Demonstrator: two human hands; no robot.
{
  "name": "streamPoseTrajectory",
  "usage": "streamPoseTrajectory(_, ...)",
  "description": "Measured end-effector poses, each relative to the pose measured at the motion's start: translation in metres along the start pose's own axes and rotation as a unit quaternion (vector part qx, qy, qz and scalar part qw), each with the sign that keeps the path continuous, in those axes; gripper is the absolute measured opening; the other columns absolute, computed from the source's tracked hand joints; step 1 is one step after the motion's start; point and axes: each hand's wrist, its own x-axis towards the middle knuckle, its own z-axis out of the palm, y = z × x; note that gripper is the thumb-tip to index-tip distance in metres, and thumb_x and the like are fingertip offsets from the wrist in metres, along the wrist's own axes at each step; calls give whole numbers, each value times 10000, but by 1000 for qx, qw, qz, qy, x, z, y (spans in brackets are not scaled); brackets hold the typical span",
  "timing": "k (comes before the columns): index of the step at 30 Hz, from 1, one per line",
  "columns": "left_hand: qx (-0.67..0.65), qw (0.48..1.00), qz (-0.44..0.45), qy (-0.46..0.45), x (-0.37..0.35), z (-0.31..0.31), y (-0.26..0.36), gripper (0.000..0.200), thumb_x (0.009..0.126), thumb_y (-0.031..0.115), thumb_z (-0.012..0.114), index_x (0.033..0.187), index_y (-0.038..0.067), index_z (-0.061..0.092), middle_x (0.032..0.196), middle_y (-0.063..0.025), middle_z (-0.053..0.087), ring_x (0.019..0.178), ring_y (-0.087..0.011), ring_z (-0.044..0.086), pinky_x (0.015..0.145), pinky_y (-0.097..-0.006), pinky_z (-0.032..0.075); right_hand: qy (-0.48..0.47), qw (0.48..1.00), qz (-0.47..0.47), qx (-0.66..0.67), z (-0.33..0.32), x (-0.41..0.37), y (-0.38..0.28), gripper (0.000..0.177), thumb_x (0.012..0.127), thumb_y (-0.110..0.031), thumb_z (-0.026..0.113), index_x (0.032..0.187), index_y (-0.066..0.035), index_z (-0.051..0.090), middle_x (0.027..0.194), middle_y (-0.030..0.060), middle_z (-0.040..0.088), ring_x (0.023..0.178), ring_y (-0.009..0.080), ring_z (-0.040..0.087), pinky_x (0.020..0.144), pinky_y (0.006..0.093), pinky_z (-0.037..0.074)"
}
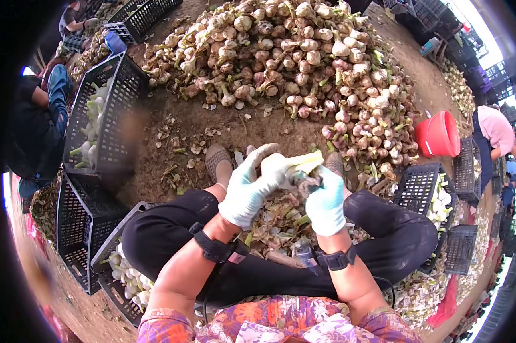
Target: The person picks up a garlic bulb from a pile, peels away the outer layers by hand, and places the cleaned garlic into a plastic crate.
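Above my lap, my left hand [247, 187], in a pale glove, is closed around a whitish garlic bulb [273, 164]. The bulb's pale green stem [305, 162] points right. My right hand [325, 201], also gloved, is closed beside the stem, pinching a crumpled grey-brown piece that looks like garlic skin [307, 183]. Its fingertips are partly hidden. Loose garlic skins and stem scraps [278, 226] cover the ground between my legs.
A large heap of unpeeled garlic [292, 51] lies ahead. Black crates [106, 140] stand left, some with cleaned garlic; another crate [421, 186] and a red bucket [438, 135] are right. Other people [494, 131] sit on both sides.
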Motion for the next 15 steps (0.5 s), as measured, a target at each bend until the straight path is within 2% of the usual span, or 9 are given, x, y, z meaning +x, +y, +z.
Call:
streamPoseTrajectory(1, -52, 998, -20, -21, 4, -6, 4, 558, 815, 340, 559, 1218, 0, 376, 1110, -105, 513, 973, -182, 518, 845, -305, 423, -4, 975, 95, 200, -4, 0, 8, 212, 828, 22, 390, 967, 40, 549, 689, -27, 504, 543, 11, 397, 516, 161, 361)
streamPoseTrajectory(3, -331, 929, -165, -20, 13, -13, -9, 510, 872, 433, 395, 1172, 22, 431, 1003, -92, 572, 898, -213, 561, 796, -324, 457, -69, 912, 89, 394, -6, -7, 12, 244, 840, 25, 352, 991, 52, 542, 663, -34, 483, 531, -6, 363, 513, 153, 357)
streamPoseTrajectory(4, -331, 921, -205, 2, 15, -16, -13, 506, 878, 422, 393, 1181, 17, 423, 991, -93, 574, 888, -198, 560, 794, -316, 454, -71, 912, 89, 394, -9, -9, 10, 244, 840, 25, 352, 991, 52, 542, 663, -34, 483, 531, -6, 363, 513, 153, 357)
streamPoseTrajectory(5, -329, 912, -245, 21, 17, -19, -16, 502, 884, 411, 391, 1189, 13, 415, 978, -94, 577, 878, -183, 559, 793, -308, 451, -39, 984, 43, 168, -8, -9, -8, 214, 820, 23, 384, 973, 62, 528, 656, -30, 483, 547, 4, 393, 510, 149, 351)
streamPoseTrajectory(6, -182, 969, -165, 17, 16, -17, -10, 522, 876, 422, 408, 1197, 10, 408, 993, -89, 565, 890, -171, 547, 799, -302, 442, -1, 998, -4, -68, -8, -9, -18, 191, 799, 21, 416, 954, 73, 514, 649, -26, 482, 564, 13, 423, 506, 144, 345)
streamPoseTrajectory(8, 19, 999, 27, 21, 15, -10, -7, 563, 826, 394, 531, 1214, 8, 398, 1054, -68, 521, 941, -150, 504, 825, -288, 412, -30, 999, 13, 12, -7, -7, -11, 195, 819, 13, 410, 971, 58, 523, 676, -12, 511, 569, 27, 445, 521, 157, 370)
streamPoseTrajectory(11, 190, 980, 46, -22, 9, -12, -2, 474, 733, 201, 680, 1126, 24, 482, 1091, -83, 523, 975, -157, 500, 845, -282, 398, -103, 985, 108, 82, -7, -12, 1, 152, 796, 1, 447, 908, 35, 544, 832, 81, 620, 721, 108, 568, 618, 222, 442)
streamPoseTrajectory(13, 48, 999, -8, 15, 8, -14, -3, 350, 757, 169, 651, 1041, 4, 530, 1042, -89, 549, 909, -152, 527, 798, -275, 424, -83, 995, -13, 49, -4, -12, 13, 189, 781, 63, 397, 883, 32, 554, 797, 83, 621, 680, 100, 557, 584, 221, 437)
streamPoseTrajectory(15, -96, 992, -62, 52, 4, -15, 0, 236, 781, 137, 623, 955, -16, 578, 993, -95, 576, 842, -147, 553, 752, -268, 450, 19, 982, 129, 136, -7, -2, 56, 205, 762, 65, 408, 875, 26, 574, 737, 90, 616, 645, 108, 553, 568, 235, 443)
